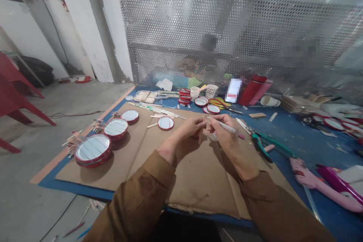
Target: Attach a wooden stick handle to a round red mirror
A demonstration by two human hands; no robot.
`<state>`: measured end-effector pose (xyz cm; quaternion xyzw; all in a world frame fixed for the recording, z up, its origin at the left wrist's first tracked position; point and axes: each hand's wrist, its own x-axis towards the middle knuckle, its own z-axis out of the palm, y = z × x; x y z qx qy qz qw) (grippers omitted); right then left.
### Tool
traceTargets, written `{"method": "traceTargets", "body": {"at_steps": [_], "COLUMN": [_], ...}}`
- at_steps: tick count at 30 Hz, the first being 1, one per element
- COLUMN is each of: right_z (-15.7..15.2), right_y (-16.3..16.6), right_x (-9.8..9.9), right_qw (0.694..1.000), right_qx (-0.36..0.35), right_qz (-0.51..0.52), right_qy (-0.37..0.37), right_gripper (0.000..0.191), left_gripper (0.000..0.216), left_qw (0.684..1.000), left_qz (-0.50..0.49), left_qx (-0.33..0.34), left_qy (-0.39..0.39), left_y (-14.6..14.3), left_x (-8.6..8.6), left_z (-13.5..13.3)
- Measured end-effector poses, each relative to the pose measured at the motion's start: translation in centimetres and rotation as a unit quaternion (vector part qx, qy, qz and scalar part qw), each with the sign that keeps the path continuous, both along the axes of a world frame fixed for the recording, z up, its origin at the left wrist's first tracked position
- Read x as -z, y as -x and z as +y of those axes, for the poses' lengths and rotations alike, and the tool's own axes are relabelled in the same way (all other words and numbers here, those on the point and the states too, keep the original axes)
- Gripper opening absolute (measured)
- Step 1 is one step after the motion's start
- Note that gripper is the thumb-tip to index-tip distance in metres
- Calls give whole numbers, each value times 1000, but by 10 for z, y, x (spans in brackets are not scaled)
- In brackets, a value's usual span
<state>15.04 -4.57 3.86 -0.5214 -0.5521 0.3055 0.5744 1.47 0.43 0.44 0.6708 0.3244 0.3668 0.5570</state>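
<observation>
Above the cardboard sheet (198,191), my left hand (191,129) is closed on a small pale piece with a reddish pattern (208,125); its exact kind is unclear. My right hand (227,136) pinches a white pen (227,126), whose tip is hidden by the fingers at that piece. Just beyond my left hand lies a round red-rimmed tin (165,122) with a pale face, near some thin wooden sticks (153,124). Three drum-like red tins, a large one (93,149), a middle one (115,128) and a small one (130,116), stand at the left with wooden sticks attached.
Green-handled pliers (261,147) lie right of my hands, with a pink glue gun (317,183) beyond. At the back are yellow-handled scissors (221,103), a phone (233,90), a red bottle (252,90) and a paper cup (211,90). A perforated metal panel (176,26) closes off the far side.
</observation>
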Motion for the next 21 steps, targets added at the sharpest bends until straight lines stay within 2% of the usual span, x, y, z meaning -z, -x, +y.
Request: {"method": "traceTargets", "body": {"at_steps": [5,14,17,21], "right_z": [-2,-3,-3,-1], "right_y": [0,-1,-2,-2], "right_x": [-3,-4,-5,-3], "right_qw": [1000,1000,1000,1000], "right_qx": [19,-7,12,13], "right_qz": [-11,-4,-13,-8], "right_qy": [7,15,21,-1], "right_gripper": [35,35,35,36], "left_gripper": [28,28,28,28], "left_qw": [1000,1000,1000,1000], "left_qz": [4,7,2,6], "left_qx": [-8,-8,-9,-12], "left_qy": [9,-16,-8,-18], "left_y": [-2,-1,-2,-1], "left_x": [5,9,10,9], "left_z": [3,4,4,4]}}
